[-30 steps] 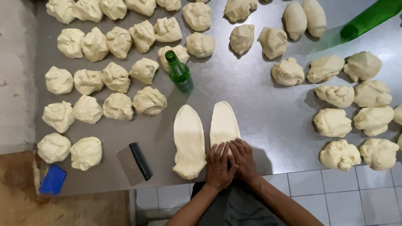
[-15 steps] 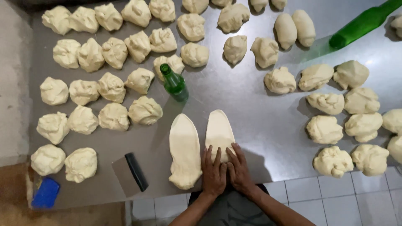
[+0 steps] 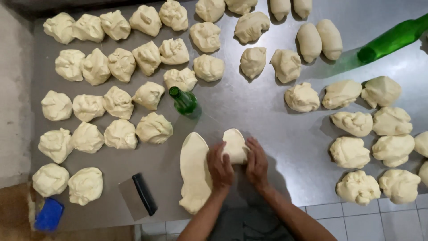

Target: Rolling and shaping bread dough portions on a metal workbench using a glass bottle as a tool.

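Item: short dough piece [image 3: 233, 143], rolled up from its near end since a second ago, now a thick curl under the fingertips. Left hand [image 3: 220, 167] and right hand [image 3: 257, 163] cup it, fingers curled narrow (shaping underway); long flat dough sheet [image 3: 195, 172] lies untouched just left of the left fingers.

Pale cream dough lumps [image 3: 118, 64] fill the upper left and right of the frame on a dull grey steel table [image 3: 249, 107]. Two green bottles [image 3: 183, 100] stand centre and upper right. A blue container [image 3: 49, 214] sits lower left, beside a black-handled silver scraper [image 3: 138, 196].

Both hands [image 3: 238, 163] on dough piece [image 3: 235, 143]
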